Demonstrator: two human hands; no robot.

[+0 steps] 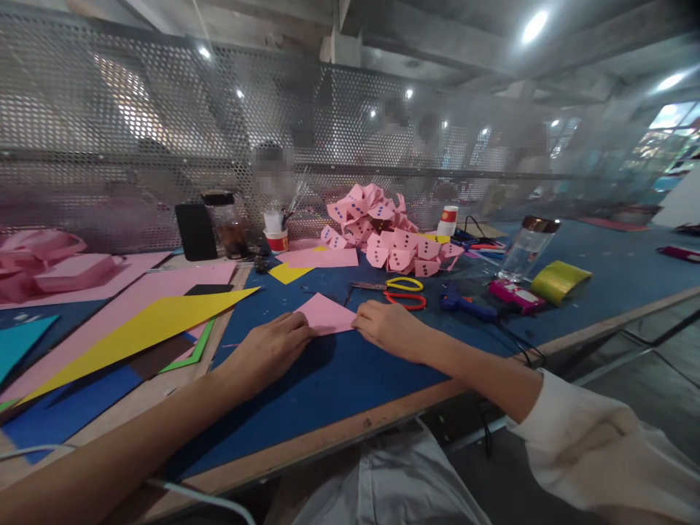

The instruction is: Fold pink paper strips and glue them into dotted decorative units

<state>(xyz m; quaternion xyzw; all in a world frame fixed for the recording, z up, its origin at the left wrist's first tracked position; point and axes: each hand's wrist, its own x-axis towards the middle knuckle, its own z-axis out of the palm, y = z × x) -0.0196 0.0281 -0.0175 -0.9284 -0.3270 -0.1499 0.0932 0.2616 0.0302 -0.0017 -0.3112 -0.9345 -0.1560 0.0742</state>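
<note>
A pink sheet of paper (327,313), folded to a triangle with its peak pointing away from me, lies on the blue mat. At its left corner my left hand (278,343) presses down with the fingers closed on the edge. My right hand (389,328) pinches the opposite corner. Just beyond the right hand lie scissors (402,288) with one yellow and one red handle. A blue glue gun (469,304) rests to the right of them.
Folded pink paper pieces (372,211) with dots are heaped at the back. Coloured sheets (147,328) cover the left side. A glass bottle (528,248), a magenta device (517,297) and a curled yellow-green piece (561,282) stand right. A perforated metal screen (219,131) rises behind.
</note>
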